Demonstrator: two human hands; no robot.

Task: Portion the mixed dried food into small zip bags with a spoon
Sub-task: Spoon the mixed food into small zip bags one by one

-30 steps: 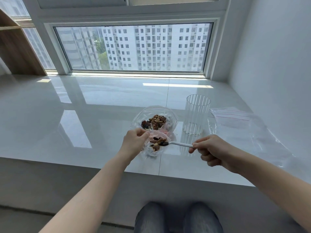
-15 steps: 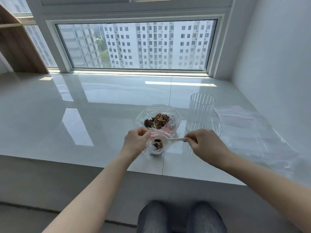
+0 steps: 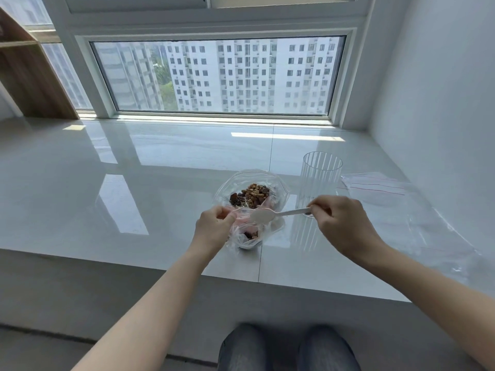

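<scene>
A clear bag of mixed dried food lies open on the glossy white sill. In front of it stands a small zip bag with a little dark food at its bottom. My left hand pinches the small bag's rim on its left side and holds its mouth open. My right hand pinches the handle of a white plastic spoon. The spoon's bowl is turned over above the small bag's mouth and looks empty.
A ribbed clear glass stands right of the food bag, just behind my right hand. Spare zip bags with red lines and crumpled clear plastic lie at the right by the wall. The sill's front edge runs below my wrists.
The loaded spoon moved left over the small bag, turned over and dropped its food into the bag. My right hand rose and came closer. The left hand kept its hold on the bag.
</scene>
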